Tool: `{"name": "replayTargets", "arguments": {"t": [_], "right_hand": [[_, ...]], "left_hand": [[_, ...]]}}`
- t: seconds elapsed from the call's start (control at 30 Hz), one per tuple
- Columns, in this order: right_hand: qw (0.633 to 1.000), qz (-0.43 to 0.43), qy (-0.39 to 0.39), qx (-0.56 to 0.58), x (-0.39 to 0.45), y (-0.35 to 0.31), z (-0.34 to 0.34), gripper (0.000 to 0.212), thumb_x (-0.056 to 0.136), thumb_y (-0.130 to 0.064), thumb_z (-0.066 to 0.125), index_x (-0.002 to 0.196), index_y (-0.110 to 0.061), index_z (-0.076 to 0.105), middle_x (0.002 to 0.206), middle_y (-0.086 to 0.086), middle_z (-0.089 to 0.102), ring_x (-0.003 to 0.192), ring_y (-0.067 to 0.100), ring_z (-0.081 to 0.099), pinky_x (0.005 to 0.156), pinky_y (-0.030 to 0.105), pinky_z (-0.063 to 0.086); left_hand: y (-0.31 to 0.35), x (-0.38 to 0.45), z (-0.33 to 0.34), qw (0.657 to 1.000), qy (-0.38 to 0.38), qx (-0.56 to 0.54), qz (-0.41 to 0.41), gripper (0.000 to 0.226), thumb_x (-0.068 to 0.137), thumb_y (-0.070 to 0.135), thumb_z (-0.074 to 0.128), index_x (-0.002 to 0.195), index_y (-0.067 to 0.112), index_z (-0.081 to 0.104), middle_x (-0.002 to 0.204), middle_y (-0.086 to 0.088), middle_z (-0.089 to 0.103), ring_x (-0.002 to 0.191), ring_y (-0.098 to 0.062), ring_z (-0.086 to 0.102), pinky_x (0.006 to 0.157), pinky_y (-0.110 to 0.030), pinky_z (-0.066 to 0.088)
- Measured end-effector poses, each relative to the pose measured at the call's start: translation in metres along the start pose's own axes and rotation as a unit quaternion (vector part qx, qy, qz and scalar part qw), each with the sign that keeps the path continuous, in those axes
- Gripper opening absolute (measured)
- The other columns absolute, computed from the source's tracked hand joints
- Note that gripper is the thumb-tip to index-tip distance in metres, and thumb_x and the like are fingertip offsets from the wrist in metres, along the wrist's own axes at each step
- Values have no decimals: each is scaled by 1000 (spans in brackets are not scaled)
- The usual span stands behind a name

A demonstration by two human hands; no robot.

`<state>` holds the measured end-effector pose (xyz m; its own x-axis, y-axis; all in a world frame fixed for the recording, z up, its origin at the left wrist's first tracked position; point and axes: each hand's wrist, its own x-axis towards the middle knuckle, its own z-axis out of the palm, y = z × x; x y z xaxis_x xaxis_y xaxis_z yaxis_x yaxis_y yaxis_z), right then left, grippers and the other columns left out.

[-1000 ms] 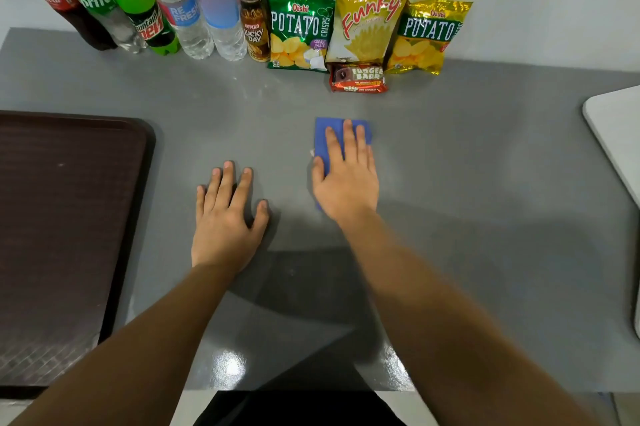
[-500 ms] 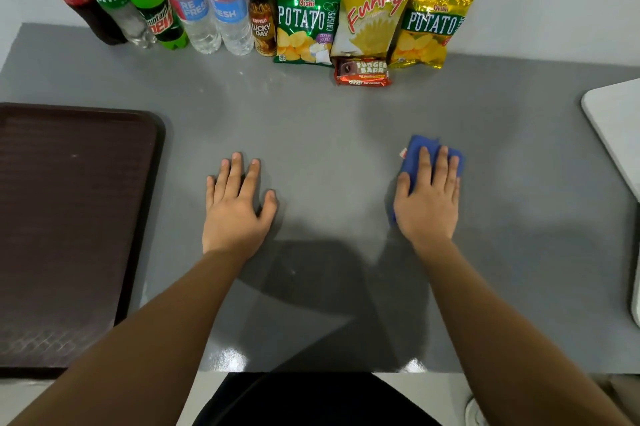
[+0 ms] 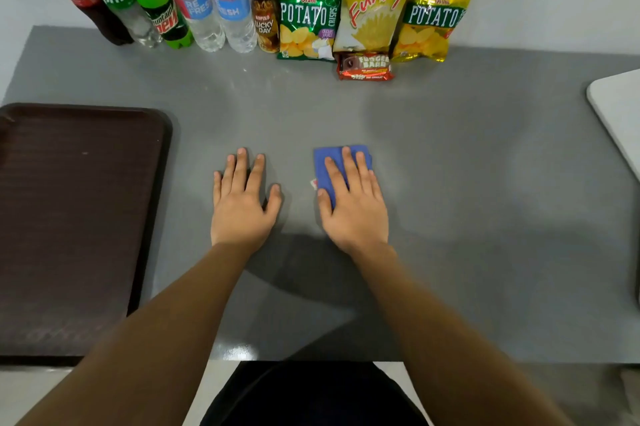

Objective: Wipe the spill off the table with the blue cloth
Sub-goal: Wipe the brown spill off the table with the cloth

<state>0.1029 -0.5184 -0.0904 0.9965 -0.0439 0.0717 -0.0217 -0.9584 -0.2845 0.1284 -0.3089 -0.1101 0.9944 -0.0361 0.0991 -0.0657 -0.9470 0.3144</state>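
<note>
The folded blue cloth (image 3: pixel 325 166) lies flat on the grey table (image 3: pixel 467 183) near its middle. My right hand (image 3: pixel 353 204) presses down on the cloth with fingers spread, covering its near half. A small white tag pokes out at the cloth's left edge. My left hand (image 3: pixel 242 204) rests palm down on the bare table just left of the cloth, holding nothing. A faint wet sheen shows on the table beyond the hands; no distinct puddle is visible.
A dark brown tray (image 3: pixel 76 218) fills the left side. Along the back wall stand several drink bottles (image 3: pixel 194 10), a small coffee bottle (image 3: pixel 265 10), three snack bags (image 3: pixel 377 10) and a chocolate bar pack (image 3: pixel 365 67). A white board corner (image 3: pixel 620 114) juts in at right.
My right hand slid the cloth right half a second ago, then back left to near my left hand. The left hand stayed flat in place.
</note>
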Motion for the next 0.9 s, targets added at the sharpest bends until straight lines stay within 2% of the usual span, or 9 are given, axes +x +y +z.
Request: {"name": "replayTargets", "arguments": {"t": [0.13,0.23,0.37,0.57,0.7,0.9], "right_hand": [[999,35,-6,-9,36,24,-9,58,103,-45,43,157,-23,40,169,7,26,158,27,18,128,42,17],[996,87,-17,-9,41,51,-20,60,105,-45,41,160,-24,33,171,6,18,160,27,11,129,42,11],[988,152,-8,-28,16,86,-34,62,106,-46,38,163,-25,23,173,5,11,160,26,5,130,41,8],[979,202,5,-23,-53,97,-40,62,106,-42,44,163,-23,26,172,8,14,159,30,10,129,46,13],[983,177,9,-43,-114,70,-32,65,103,-45,37,163,-22,25,172,9,15,159,31,10,128,47,16],[997,57,-31,-42,-146,5,-5,67,103,-48,39,163,-23,23,172,8,13,160,27,4,128,46,17]], "left_hand": [[1,-1,-1,1000,-3,-1,-1,66,101,51,39,160,21,37,171,-12,24,159,-30,16,129,-48,9],[0,-2,-1,1000,4,-4,-1,65,102,51,40,160,21,38,171,-11,24,159,-29,16,129,-47,8],[0,-1,-1,1000,-2,-2,-5,65,102,53,40,160,23,36,171,-10,23,160,-28,15,129,-47,9],[2,-1,-4,1000,-18,-1,-12,66,102,54,38,161,24,34,172,-10,22,160,-28,14,130,-47,10],[1,-1,-4,1000,-23,1,-13,67,102,55,38,161,24,35,172,-9,22,160,-28,15,130,-47,11],[-2,0,-1,1000,-23,3,-12,67,102,57,37,161,26,34,171,-9,23,159,-28,16,129,-47,12]]}}
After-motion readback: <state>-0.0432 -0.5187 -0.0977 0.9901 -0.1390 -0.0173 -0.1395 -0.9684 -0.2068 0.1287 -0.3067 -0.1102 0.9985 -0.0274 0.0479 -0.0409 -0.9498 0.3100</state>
